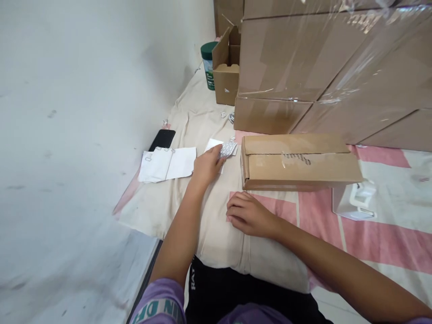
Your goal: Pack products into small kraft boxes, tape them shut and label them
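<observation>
My left hand (206,167) reaches over the cloth, its thumb and fingers closed on a small white paper (228,149) printed with rows of rounded outlines. More white paper shows under and beside those fingers. To the left lie folded white sheets (168,164) with a few small outlines along their upper edge. My right hand (250,215) rests on the cloth with its fingers curled together, and nothing shows in them. Just beyond it is a long closed cardboard box (300,162) with clear tape and dark lettering on top.
A black phone (162,139) lies partly under the sheets. Behind are a green-lidded tub (208,67), an open carton (227,87) and plastic-wrapped stacked cartons (303,58). A white plastic item (354,200) sits right of the box. A wall (84,112) borders the left.
</observation>
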A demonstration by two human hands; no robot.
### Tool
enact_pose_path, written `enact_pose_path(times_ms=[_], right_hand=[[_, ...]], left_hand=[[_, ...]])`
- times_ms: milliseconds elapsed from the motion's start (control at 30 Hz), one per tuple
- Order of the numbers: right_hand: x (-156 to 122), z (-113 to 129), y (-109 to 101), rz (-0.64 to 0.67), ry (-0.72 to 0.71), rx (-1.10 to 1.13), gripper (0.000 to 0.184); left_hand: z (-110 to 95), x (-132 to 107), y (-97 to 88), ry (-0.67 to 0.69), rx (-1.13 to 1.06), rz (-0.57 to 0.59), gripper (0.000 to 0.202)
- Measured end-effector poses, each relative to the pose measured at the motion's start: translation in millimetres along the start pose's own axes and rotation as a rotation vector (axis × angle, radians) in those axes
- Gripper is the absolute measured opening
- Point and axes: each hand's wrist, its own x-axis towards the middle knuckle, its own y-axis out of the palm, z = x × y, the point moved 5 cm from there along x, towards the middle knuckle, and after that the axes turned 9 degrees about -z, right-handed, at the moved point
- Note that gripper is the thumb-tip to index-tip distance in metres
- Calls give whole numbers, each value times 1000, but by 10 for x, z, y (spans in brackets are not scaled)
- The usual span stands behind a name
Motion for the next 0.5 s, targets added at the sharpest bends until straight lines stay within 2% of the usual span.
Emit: enact_pose_path(times_ms=[133, 267, 400, 467, 500], right_hand=[[8, -29, -58, -41, 39, 106, 15], [7, -68, -85, -89, 75, 201, 13], [-9, -114, -72, -97, 108, 231, 15], [-27, -139, -70, -105, 163, 278, 18], [-34, -151, -71, -115, 210, 314, 22]], left_hand=[[45, -7, -171, -56, -1, -71, 43], [133, -29, -408, -135, -158, -267, 43], [214, -35, -522, -204, -576, -474, 43], [249, -16, -493, -256, -864, -490, 46], [254, 1, -457, -280, -978, -448, 49]])
